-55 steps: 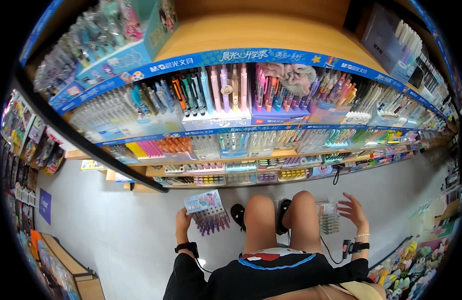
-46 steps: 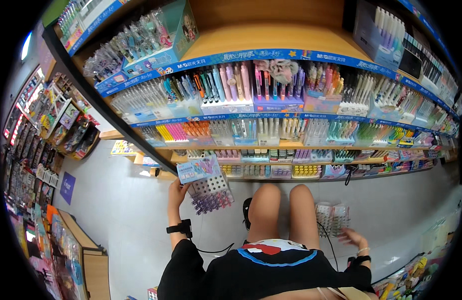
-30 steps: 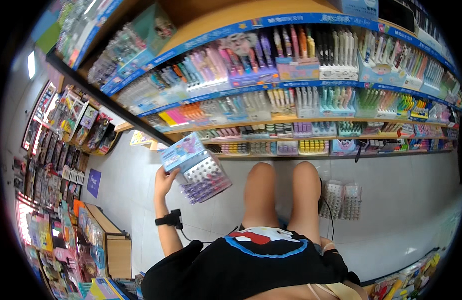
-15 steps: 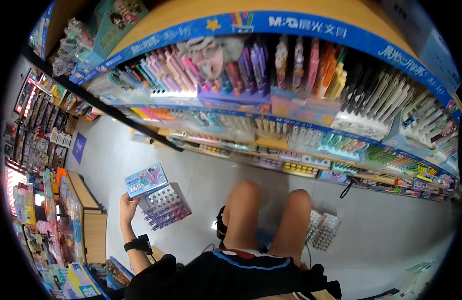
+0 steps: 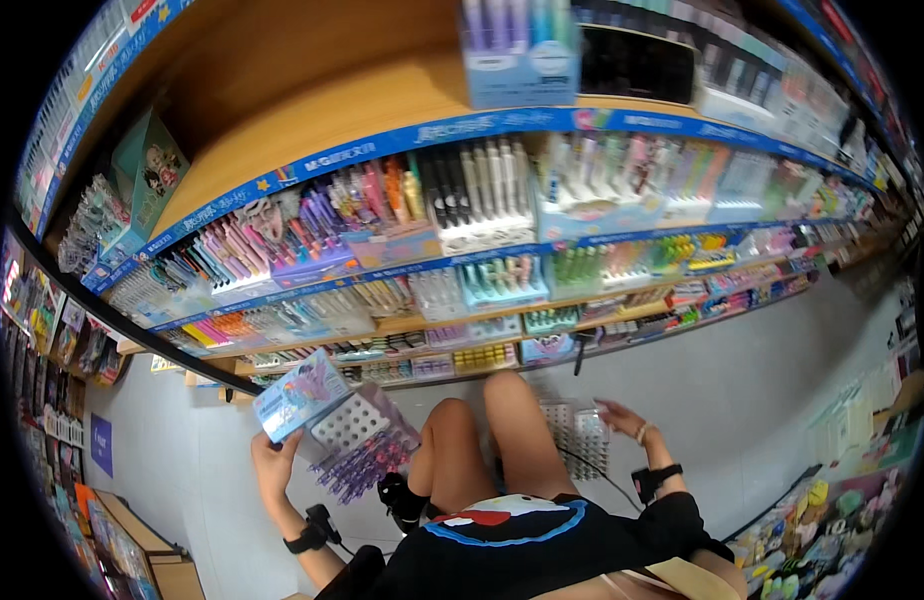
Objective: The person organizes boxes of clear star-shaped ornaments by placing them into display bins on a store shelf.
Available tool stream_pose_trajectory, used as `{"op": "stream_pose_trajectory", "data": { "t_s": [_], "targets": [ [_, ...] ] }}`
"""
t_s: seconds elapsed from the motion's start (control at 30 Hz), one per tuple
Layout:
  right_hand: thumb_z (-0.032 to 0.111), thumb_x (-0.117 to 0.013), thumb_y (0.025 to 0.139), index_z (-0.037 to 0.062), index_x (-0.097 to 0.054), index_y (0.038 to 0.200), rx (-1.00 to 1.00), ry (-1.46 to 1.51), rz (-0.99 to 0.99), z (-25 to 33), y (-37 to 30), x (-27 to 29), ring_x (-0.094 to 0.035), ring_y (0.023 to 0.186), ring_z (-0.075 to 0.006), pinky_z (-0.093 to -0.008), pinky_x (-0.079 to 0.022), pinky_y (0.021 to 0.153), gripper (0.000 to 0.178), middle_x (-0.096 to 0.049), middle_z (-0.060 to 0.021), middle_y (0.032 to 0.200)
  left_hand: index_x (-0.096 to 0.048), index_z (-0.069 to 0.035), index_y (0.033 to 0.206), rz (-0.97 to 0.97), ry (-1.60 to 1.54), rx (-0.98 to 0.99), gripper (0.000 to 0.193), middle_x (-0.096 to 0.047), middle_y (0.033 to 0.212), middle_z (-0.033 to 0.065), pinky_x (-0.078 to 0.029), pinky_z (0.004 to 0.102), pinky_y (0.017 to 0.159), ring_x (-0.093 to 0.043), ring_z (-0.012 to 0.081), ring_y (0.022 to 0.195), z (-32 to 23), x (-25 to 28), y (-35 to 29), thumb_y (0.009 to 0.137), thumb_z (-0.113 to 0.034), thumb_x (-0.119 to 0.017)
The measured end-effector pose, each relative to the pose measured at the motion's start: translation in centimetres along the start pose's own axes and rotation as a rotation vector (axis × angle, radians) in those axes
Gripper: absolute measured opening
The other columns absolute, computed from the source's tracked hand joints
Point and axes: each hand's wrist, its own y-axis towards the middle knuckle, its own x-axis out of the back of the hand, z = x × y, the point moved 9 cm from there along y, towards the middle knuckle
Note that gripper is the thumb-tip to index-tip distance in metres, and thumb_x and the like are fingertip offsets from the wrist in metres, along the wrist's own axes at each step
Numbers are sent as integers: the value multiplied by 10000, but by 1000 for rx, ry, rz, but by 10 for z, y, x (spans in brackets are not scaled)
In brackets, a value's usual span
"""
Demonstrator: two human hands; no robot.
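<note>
My left hand [image 5: 273, 455] is closed on the upper edge of a pen display box [image 5: 350, 424]. Its light blue printed header [image 5: 302, 394] stands up, and a white tray with rows of round holes slopes below it. Purple pens [image 5: 362, 466] fill the box's lower rows. To the right of my knees, a second holed display tray [image 5: 584, 438] with rows of small items rests low by the floor. My right hand [image 5: 622, 417] is beside this tray's upper right corner, fingers stretched out, holding nothing that I can see.
Ahead, a curved wooden shelf unit [image 5: 382, 95] carries several rows of pens in boxes. A light blue pen box [image 5: 522, 60] stands on its upper board beside a dark rectangular panel [image 5: 637, 65]. Crowded goods [image 5: 817, 530] fill the lower right. Grey tiled floor [image 5: 722, 390] surrounds my legs.
My right hand has come into view beside the right-hand tray. My view has shifted, showing more upper shelf. My left hand still holds the pen display box, now nearer my knees.
</note>
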Motion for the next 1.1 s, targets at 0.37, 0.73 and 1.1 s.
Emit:
{"op": "stream_pose_trajectory", "data": {
  "t_s": [0.37, 0.73, 1.1],
  "targets": [
    [344, -578, 918, 191, -109, 1516, 760, 566, 326, 237, -129, -125, -321, 1352, -275, -475, -486, 943, 776, -126, -105, 1544, -659, -10, 942, 210, -52, -343, 275, -586, 631, 12, -372, 265, 485, -467, 70, 518, -172, -109, -40, 773, -213, -736],
    [324, -541, 941, 132, -99, 1512, 595, 492, 338, 210, -79, -138, -105, 1433, -249, -390, -241, 1081, 747, -63, -116, 1564, -645, -1, 967, 165, 39, -272, 385, -640, 672, 113, -450, 320, 528, -598, 199, 560, -123, -142, -62, 759, -309, -745],
    [317, -626, 908, 101, -105, 1507, 379, 611, 425, 208, -1, -168, -413, 1268, -323, -417, -589, 767, 822, -164, -133, 1508, -599, 14, 1086, 133, 3, -196, 355, -685, 901, 143, -503, 316, 659, -662, 232, 764, -121, -127, -36, 890, -281, -635]
  ]
}}
